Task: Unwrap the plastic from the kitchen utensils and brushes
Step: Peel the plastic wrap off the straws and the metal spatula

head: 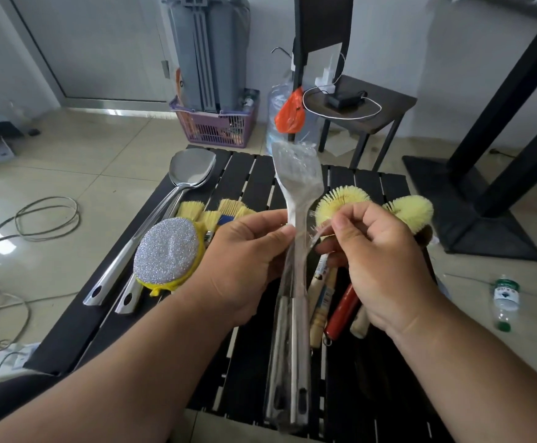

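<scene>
Slotted spatula point(297, 183): still sleeved in clear plastic, held upright over the near middle of the slatted table point(356, 378). Left hand point(244, 260) grips its neck; right hand point(375, 260) pinches a plastic strip just beside (peeling seems barely begun). Bare steel turner point(184, 180), far left: apparently done. Round brushes point(388, 209), right: wrapping indiscernible.

Black slatted table point(244, 174), yellow-bristled brushes point(343, 203), glittery silver scrubber point(168, 251), red handle point(343, 310).
</scene>
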